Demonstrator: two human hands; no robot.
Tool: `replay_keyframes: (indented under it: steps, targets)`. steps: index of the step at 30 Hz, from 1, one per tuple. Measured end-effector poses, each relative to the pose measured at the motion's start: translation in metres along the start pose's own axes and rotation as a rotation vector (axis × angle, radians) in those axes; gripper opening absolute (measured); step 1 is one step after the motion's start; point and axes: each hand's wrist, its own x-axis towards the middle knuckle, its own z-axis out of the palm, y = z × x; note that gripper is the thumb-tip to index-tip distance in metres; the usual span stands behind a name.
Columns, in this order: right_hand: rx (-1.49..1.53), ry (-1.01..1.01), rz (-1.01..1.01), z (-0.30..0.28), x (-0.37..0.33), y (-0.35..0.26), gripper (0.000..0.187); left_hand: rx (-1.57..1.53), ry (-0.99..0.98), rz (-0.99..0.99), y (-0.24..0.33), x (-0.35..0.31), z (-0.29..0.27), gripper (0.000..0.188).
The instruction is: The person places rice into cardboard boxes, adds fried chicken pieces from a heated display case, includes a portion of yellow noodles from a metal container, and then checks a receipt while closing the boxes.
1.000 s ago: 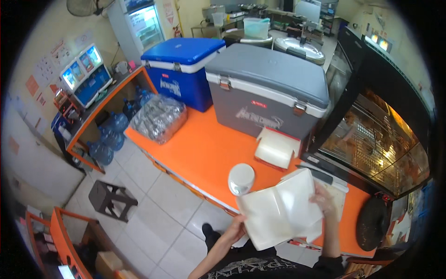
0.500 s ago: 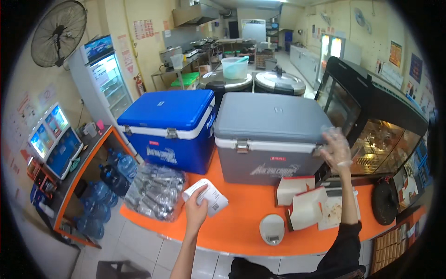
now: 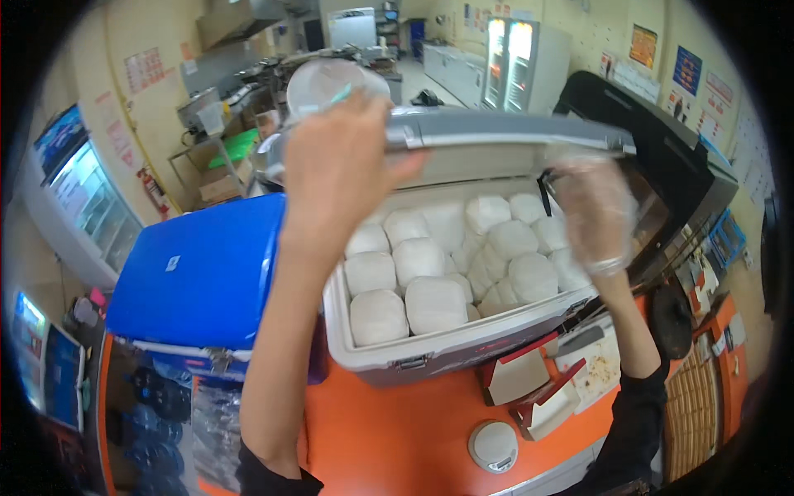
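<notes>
The grey cooler (image 3: 372,360) stands open, its grey lid (image 3: 496,131) tilted up toward the back. Inside sit several rounded, white-wrapped bundles (image 3: 436,306), with paler folded wrapping between some of them. My left hand (image 3: 335,165), bare and blurred, grips the lid's front edge near its left end, thumb under the rim. At the lid's right end is my right hand (image 3: 594,211) in a clear plastic glove; its fingers are smeared by motion against the lid's edge. The slip of white paper is not visible in my left hand.
A blue cooler (image 3: 194,273) stands closed at left, beside bagged dark utensils (image 3: 217,434). On the orange table (image 3: 372,438) are a small white scale (image 3: 493,446), open cardboard boxes (image 3: 521,376) and a cutting board (image 3: 597,364) with a cleaver. A black display warmer (image 3: 653,140) stands at right.
The grey cooler's lid has swung up, showing the white bundles. My left hand has gone from holding the paper slip up to the lid. The view has shifted closer to the cooler.
</notes>
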Motion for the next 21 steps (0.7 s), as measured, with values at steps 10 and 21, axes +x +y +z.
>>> replay_keyframes:
  steps: [10,21]
  targets:
    - [0.790,-1.190,1.731,0.135,-0.088,-0.054,0.085,-0.010,-0.014,0.006,-0.012,0.042,0.022,0.052]
    - [0.971,-1.283,1.446,0.132,-0.079,-0.066,0.079,-0.030,0.016,0.028,-0.016,0.043,0.018,0.050]
